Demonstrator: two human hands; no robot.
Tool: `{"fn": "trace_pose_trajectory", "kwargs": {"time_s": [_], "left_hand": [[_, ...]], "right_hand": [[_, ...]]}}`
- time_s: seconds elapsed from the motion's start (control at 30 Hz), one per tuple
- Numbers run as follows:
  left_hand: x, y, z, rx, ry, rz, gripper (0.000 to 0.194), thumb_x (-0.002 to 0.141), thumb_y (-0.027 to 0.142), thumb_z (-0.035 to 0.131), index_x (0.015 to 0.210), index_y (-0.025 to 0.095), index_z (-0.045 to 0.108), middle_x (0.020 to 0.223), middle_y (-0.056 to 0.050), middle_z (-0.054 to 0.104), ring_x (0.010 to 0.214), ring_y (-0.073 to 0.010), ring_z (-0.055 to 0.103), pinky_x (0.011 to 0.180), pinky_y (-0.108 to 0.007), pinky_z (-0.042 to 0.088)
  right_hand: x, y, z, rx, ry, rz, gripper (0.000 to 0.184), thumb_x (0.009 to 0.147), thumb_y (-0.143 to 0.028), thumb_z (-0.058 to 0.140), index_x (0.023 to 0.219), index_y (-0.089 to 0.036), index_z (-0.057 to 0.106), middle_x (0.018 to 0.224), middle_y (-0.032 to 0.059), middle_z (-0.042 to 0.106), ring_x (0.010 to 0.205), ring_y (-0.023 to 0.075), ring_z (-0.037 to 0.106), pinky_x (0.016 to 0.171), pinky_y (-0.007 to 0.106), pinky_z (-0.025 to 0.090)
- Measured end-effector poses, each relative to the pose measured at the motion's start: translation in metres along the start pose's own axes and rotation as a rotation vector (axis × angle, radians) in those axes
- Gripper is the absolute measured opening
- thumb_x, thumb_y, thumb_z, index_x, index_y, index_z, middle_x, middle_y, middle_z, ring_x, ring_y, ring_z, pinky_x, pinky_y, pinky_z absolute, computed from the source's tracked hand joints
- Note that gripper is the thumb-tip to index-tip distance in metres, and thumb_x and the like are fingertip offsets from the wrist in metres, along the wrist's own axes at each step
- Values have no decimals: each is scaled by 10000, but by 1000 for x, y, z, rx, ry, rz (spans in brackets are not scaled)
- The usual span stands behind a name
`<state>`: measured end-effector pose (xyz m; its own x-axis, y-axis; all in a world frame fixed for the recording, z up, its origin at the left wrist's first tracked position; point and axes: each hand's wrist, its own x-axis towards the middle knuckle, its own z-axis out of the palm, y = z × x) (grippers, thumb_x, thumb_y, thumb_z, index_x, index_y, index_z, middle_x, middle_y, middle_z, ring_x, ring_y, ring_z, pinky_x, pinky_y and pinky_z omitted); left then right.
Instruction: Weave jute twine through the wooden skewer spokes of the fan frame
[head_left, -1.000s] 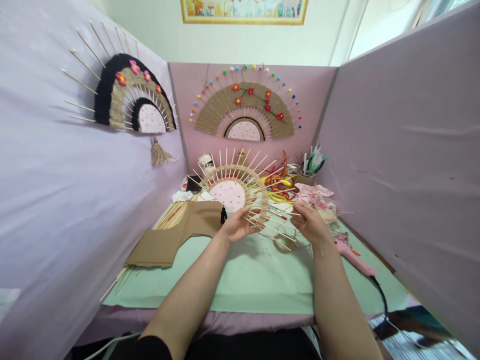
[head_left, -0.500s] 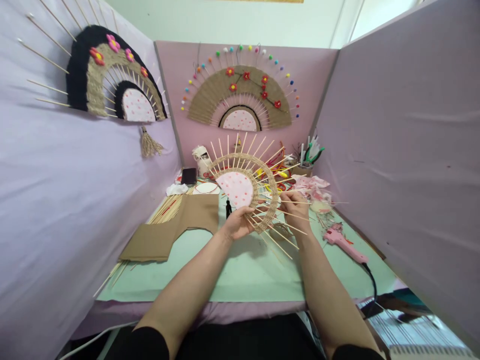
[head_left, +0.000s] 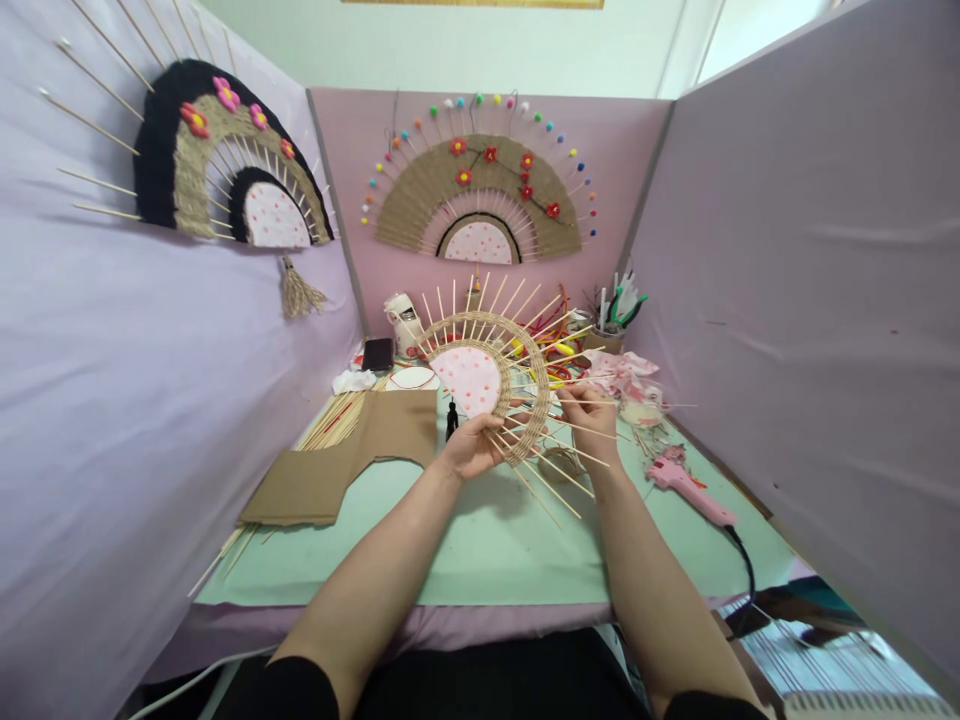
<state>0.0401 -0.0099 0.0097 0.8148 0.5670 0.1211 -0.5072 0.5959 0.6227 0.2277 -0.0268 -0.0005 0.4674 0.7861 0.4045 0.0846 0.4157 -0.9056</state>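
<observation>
A half-round fan [head_left: 468,380] of thin wooden sticks is held up over the table, tilted down to the right. Its centre is pink dotted cloth, and two bands of twine [head_left: 541,385] are woven through the sticks. My left hand [head_left: 480,447] grips it from below, thumb on the front and fingers behind. At the outer band's right side, my right hand [head_left: 589,415] is closed in a pinch among the stick ends; what lies between its fingertips is too small to make out. Under the sticks, near my right wrist, lies a coil of twine [head_left: 561,465]. A small black tassel [head_left: 451,422] stands behind my left hand.
Brown cardboard [head_left: 300,485] covers part of a bundle of sticks [head_left: 334,420] at left. A pink glue gun [head_left: 690,488] with a black cord lies at right. Pink cloth scraps [head_left: 622,370], a phone [head_left: 378,353] and a tool pot [head_left: 606,340] line the back. Finished fans [head_left: 405,205] hang on the partitions.
The fan has shifted slightly left and a little down at its top. My left hand keeps its grip, and my right hand stays pinched at the band, having moved only slightly.
</observation>
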Motion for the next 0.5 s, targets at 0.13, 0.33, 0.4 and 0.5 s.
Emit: {"fn": "trace_pose_trajectory", "kwargs": {"time_s": [0.13,0.33,0.4,0.5], "left_hand": [[0,3,-3,16,78,10,403,701,81,453,1080,125,582,998,-102,678,977,-263,619,816,-408,491],[1,9,-8,42,159,-2,494,710,101,454,1199,123,525,990,-94,685,897,-209,649,744,-306,507],[0,9,-8,54,166,-4,534,711,102,450,1242,139,493,1001,-87,683,899,-203,648,746,-304,505],[0,9,-8,66,194,-1,533,701,97,458,1229,150,504,995,-78,684,901,-210,648,766,-323,502]], "right_hand": [[-1,-2,0,-36,13,-24,282,689,-447,657,706,-169,609,526,-43,455,477,84,344,454,222,278],[-2,-5,1,-11,34,-22,274,682,-425,666,745,-162,620,558,-34,496,495,84,366,479,223,298],[-3,-6,0,-33,39,-31,275,683,-425,665,742,-160,619,572,-28,506,511,88,382,488,224,303],[-3,-5,0,-85,37,-48,287,693,-440,649,728,-157,614,599,-17,520,529,94,397,500,229,318]]}}
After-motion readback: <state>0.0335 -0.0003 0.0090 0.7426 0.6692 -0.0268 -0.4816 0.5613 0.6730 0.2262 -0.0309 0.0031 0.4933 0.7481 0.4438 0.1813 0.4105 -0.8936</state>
